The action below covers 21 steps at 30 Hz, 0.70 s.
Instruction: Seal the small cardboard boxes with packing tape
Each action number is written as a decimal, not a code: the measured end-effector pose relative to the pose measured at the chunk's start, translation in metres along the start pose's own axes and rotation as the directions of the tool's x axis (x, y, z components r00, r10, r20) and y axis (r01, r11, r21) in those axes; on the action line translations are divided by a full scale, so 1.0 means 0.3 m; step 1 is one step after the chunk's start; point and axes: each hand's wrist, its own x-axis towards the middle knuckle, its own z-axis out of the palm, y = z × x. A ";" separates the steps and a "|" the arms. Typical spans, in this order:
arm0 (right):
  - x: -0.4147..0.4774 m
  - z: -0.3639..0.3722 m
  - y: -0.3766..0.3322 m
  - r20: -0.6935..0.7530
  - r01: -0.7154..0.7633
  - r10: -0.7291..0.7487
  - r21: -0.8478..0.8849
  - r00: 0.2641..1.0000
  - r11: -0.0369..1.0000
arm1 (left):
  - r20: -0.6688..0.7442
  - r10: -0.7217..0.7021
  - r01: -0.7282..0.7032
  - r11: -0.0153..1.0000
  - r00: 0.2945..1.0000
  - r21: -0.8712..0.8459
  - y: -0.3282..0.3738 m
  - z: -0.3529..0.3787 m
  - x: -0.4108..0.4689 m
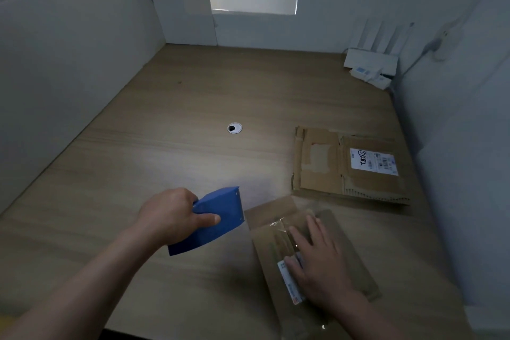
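2 boxes (266,240) (350,174), 1 tape disp. (220,215), 2 hands (171,215) (320,265)

Wood-grain desk (165,146): matt, smooth. Blue tape dispenser (218,218): smooth plastic. Near cardboard box (345,251): brown, matt; clear tape (281,225) on it glossy, wrinkled. Far flattened cardboard (325,179): rough corrugated edge exposed; white paper label (374,160).
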 end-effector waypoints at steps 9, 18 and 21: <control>0.050 -0.168 -0.240 -0.139 0.009 0.181 0.816 0.974 0.578 | 0.072 0.410 -0.402 0.910 0.909 -0.101 -0.056 -0.112 0.020; 0.037 -0.218 -0.307 0.015 -0.056 0.101 0.908 0.995 0.414 | 0.166 0.569 -0.478 0.789 0.805 -0.386 -0.086 -0.134 0.089; 0.036 -0.203 -0.305 0.009 -0.071 0.189 0.944 0.982 0.321 | 0.187 0.591 -0.487 0.774 0.784 -0.405 -0.075 -0.127 0.097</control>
